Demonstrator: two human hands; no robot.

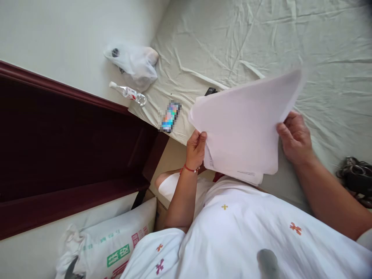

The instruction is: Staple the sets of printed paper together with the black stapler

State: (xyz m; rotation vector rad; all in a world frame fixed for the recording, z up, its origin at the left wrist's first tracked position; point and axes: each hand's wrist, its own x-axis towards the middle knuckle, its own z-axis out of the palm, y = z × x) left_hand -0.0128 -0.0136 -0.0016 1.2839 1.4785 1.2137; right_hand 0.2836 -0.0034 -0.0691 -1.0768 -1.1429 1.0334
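Observation:
A stack of white paper sheets (244, 124) is held up over the edge of a bed (261, 42) covered by a wrinkled pale sheet. My left hand (196, 145), with a red cord at the wrist, pinches the lower left edge of the paper. My right hand (295, 135) grips the right edge of the same sheets. The top sheet is lifted and blurred at its far corner. Printed text shows along the lower edge of the bottom sheets.
A phone (170, 116), a small clear bottle (128, 92) and a white plastic bag (133, 62) lie near the bed's corner. A dark wooden headboard (64, 143) stands left. A printed sack (116, 244) sits below. A dark tangled object (356, 178) rests at right.

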